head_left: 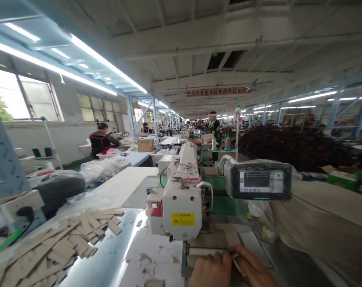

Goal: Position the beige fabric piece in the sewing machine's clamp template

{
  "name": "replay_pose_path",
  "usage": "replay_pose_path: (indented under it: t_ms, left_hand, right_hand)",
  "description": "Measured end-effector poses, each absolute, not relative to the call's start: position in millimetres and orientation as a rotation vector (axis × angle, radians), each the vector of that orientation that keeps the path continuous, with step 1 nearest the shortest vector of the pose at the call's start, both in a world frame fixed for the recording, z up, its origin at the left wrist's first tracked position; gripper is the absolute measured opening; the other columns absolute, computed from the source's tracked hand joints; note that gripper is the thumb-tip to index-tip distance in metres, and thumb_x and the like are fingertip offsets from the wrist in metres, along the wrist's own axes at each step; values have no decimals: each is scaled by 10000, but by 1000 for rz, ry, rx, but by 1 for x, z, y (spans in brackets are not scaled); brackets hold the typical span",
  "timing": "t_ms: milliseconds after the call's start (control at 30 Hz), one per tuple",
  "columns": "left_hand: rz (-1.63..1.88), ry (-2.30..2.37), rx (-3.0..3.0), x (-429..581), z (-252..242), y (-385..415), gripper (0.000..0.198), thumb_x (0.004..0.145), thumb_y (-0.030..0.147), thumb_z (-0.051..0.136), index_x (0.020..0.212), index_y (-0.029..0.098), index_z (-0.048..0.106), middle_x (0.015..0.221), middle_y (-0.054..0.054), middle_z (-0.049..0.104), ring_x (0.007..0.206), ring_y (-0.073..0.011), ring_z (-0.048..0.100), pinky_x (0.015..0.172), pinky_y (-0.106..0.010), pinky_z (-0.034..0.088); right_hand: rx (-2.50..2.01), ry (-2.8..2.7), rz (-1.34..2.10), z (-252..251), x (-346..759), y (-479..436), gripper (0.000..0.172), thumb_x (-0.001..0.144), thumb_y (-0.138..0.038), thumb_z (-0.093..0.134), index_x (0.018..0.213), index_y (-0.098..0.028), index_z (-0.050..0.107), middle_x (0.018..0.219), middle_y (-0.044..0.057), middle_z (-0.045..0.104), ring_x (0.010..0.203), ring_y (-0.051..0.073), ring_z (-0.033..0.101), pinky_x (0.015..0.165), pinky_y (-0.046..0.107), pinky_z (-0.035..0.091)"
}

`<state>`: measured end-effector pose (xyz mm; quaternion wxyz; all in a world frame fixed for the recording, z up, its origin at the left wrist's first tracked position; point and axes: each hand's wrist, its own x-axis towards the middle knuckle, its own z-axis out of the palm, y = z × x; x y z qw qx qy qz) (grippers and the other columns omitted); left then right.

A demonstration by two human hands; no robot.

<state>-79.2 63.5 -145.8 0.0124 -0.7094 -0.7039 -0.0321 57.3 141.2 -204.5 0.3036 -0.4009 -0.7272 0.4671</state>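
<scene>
A white sewing machine head [181, 211] with a yellow caution label stands in the middle. Below it lies beige fabric [229, 235] at a metal clamp frame [184, 259]. My left hand [211, 271] rests with curled fingers at the frame, pressed on the fabric; its fingertips are partly hidden. Close to its right side, my right hand [249, 265] pinches the edge of a light beige piece with thumb and fingers. Both hands are near the bottom edge of the view.
Many beige strips [61, 247] are heaped on the left of the table. A control screen [261, 181] stands right of the machine, before a large stack of beige fabric [327, 215]. Thread cones [213, 143] stand behind. Other people [101, 139] are farther back.
</scene>
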Motion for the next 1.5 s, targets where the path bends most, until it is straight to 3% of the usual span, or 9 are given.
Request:
replay_pose_path:
  t_ms: [167,300,500,633,800,900,1033,1300,1500]
  left_hand:
    - [91,-2377,-2261,-73,-119,62,356,925,58,381,1201,137,591,1050,-168,731,951,-307,729,765,-437,618]
    - [201,-2364,-2380,-64,-107,63,379,909,18,378,1214,83,594,1088,-188,725,996,-321,715,825,-465,607]
    - [26,-2383,-2335,-66,-120,67,454,881,-34,327,1226,116,581,1082,-164,726,975,-294,725,793,-442,619]
    - [-77,-2360,-2300,-76,-131,68,457,879,-37,331,1213,151,579,1081,-149,716,1032,-261,704,808,-389,604]
    - [-48,-2260,-2272,-85,-138,52,307,903,34,384,1046,131,637,1039,-145,714,1058,-306,668,925,-509,533]
    - [-53,-2286,-2304,-89,-135,38,325,902,23,352,1074,127,607,1039,-149,711,1009,-293,691,866,-474,560]
    - [-42,-2291,-2356,-94,-135,25,279,913,59,355,1066,136,575,926,-131,722,865,-302,726,712,-431,590]
    - [-141,-2180,-2359,-96,-145,21,214,902,56,389,1031,145,534,975,-115,694,901,-251,702,763,-366,570]
    - [-72,-2222,-2391,-113,-145,15,201,918,100,407,1038,170,552,973,-103,719,846,-248,728,702,-353,575]
  right_hand:
    - [-909,-2170,879,-221,55,140,447,883,-271,334,1256,-148,547,1056,169,695,978,252,674,917,363,510]
    - [-966,-2299,795,-212,54,131,494,858,-128,306,1313,-112,497,1141,206,671,1098,250,637,959,370,492]
    - [-1004,-2399,849,-175,52,115,527,841,-100,336,1345,-152,483,1246,210,637,1179,275,604,1017,393,455]
    - [-1114,-2428,800,-170,53,119,419,874,-135,293,1209,-139,544,1100,191,682,1053,287,648,940,414,472]
    - [-1148,-2422,833,-167,64,130,233,841,-189,370,950,-197,576,865,77,679,879,236,645,792,346,456]
    - [-1080,-2434,982,-165,72,134,144,826,-245,413,855,-208,549,689,21,605,695,198,592,654,303,420]
    - [-1050,-2392,1303,-169,79,139,171,835,-334,449,893,-199,536,574,-26,537,556,166,516,565,281,382]
    - [-1073,-2295,1308,-174,73,137,229,801,-430,520,841,-206,547,520,-38,542,522,148,504,545,276,362]
    - [-1083,-2287,1624,-171,79,147,320,743,-490,602,859,-196,545,469,-70,505,443,105,406,473,239,291]
